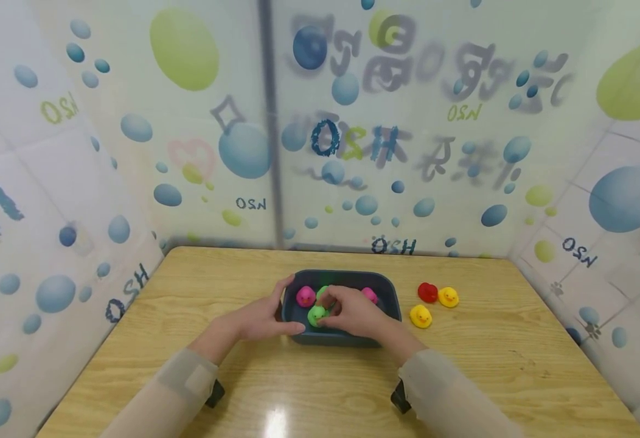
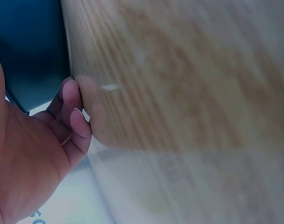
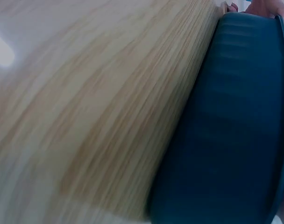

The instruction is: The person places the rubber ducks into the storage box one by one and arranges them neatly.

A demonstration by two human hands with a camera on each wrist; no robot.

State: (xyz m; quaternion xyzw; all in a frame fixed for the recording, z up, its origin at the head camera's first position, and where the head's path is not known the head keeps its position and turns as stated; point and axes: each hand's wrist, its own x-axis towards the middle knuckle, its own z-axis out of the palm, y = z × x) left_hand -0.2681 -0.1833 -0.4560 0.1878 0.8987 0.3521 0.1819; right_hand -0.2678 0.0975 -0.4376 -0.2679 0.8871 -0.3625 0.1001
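A dark blue rectangular bin (image 1: pixel 342 337) stands on the wooden table with several small toy ducks in it. My right hand (image 1: pixel 355 310) reaches over its front wall and pinches a green duck (image 1: pixel 316 315) between thumb and fingers. Behind those fingers, a second green toy (image 1: pixel 322 291) is partly hidden. One pink duck (image 1: pixel 306 297) sits at the bin's left, and another pink duck (image 1: pixel 370 295) shows to the right of my right hand. My left hand (image 1: pixel 262 316) rests at the bin's left end, thumb and fingers spread along it; in the left wrist view, two bent fingertips (image 2: pixel 79 122) lie by the tabletop.
To the right of the bin lie a red toy (image 1: pixel 427 292) and two yellow ducks, one yellow duck (image 1: pixel 448 297) beside the red toy and another yellow duck (image 1: pixel 421 316) nearer. The wooden table (image 1: pixel 462 389) ends at printed curtains (image 1: pixel 407 207) behind and at both sides.
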